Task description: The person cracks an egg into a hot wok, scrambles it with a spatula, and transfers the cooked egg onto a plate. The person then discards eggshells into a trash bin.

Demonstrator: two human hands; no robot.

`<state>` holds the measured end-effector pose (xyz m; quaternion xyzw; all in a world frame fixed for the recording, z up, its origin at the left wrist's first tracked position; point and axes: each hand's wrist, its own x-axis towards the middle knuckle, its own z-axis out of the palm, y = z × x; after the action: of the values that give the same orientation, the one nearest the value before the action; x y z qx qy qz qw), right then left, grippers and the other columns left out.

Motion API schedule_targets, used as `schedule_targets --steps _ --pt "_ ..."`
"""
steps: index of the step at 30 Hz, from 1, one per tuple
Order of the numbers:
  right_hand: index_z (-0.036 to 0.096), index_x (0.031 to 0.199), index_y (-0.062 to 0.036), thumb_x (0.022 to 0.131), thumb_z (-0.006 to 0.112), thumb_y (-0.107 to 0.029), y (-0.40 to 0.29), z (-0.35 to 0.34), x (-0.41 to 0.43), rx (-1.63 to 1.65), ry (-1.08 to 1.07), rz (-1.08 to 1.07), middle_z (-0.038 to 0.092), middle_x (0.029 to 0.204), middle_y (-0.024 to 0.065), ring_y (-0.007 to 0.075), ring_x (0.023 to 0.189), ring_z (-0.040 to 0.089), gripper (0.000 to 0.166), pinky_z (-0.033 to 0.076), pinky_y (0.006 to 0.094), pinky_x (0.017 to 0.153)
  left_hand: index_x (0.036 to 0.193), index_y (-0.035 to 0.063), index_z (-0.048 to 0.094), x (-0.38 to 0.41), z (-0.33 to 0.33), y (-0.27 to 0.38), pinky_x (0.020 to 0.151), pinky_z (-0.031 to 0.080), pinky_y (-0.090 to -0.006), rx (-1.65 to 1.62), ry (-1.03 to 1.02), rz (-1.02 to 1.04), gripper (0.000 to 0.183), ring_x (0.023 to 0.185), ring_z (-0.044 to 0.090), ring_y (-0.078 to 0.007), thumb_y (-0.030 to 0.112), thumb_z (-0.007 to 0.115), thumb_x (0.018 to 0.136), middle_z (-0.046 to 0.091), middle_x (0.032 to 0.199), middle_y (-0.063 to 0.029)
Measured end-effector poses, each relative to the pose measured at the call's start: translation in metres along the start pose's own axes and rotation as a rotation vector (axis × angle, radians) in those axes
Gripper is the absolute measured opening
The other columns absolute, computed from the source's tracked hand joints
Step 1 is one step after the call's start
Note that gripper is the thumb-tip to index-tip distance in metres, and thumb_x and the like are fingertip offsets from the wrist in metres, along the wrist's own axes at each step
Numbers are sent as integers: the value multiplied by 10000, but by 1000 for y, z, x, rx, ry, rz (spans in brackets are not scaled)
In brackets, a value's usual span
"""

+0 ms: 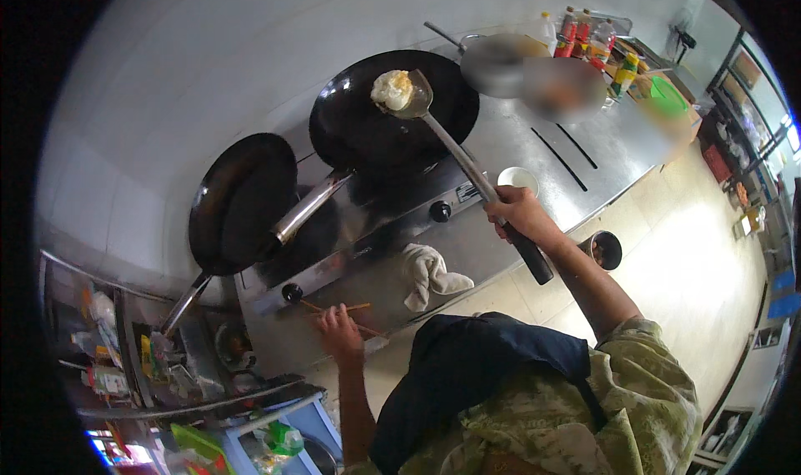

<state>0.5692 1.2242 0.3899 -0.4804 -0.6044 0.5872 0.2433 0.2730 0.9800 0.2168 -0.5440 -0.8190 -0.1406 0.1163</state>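
My right hand (522,215) grips the dark handle of a long metal wok spatula (460,153). On the spatula's blade, above the black wok (375,134), sits a fried egg (393,91), white with a browned patch. The wok stands on a gas stove, its metal handle (313,206) pointing towards the lower left. Down at the stove's front edge, my left hand (341,337) is at a pair of wooden chopsticks (360,305), which lie crossed. Its fingers partly cover them, and whether they are gripped does not show.
A second wok (244,200) leans at the left. A white cloth (432,278) lies on the counter's front, with a small white bowl (518,180) and black chopsticks (560,159) farther right. Bottles (582,34) stand at the back. Below the edge is a bin (604,250).
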Motion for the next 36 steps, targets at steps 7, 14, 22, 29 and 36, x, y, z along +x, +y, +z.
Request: schedule_targets --steps 7,14,22,29,36 --pt "512 798 13 773 561 -132 14 -10 1 -38 -41 -48 509 593 40 105 433 503 154 409 250 383 1093 29 492 7 -10 87 841 380 -434 -267 23 131 336 993 459 -320 94 547 768 485 1076 -152" --pt "522 929 61 753 559 -125 18 -10 -1 66 -88 -77 538 619 79 132 449 528 259 431 268 408 1094 13 481 22 -10 136 815 397 -424 -470 -126 202 327 953 476 -352 77 528 777 503 1020 -183" --pt "510 1005 61 755 560 -152 11 -34 4 -7 -194 -106 539 613 92 137 458 538 333 428 279 427 1085 16 494 26 22 171 800 416 -423 -525 -255 126 312 935 496 -351 98 520 784 511 1000 -201" --pt "515 935 68 744 554 -143 11 -48 14 -65 -222 -102 548 620 126 169 467 550 287 448 313 464 1083 9 496 28 27 208 807 414 -411 -644 -212 149 326 949 498 -351 101 536 773 516 1012 -196" --pt "521 996 35 759 556 -133 18 -46 28 -119 -197 -137 529 611 84 144 460 539 292 436 269 425 1059 17 499 32 15 199 767 417 -424 -647 -253 94 279 901 503 -361 89 500 790 522 967 -183"
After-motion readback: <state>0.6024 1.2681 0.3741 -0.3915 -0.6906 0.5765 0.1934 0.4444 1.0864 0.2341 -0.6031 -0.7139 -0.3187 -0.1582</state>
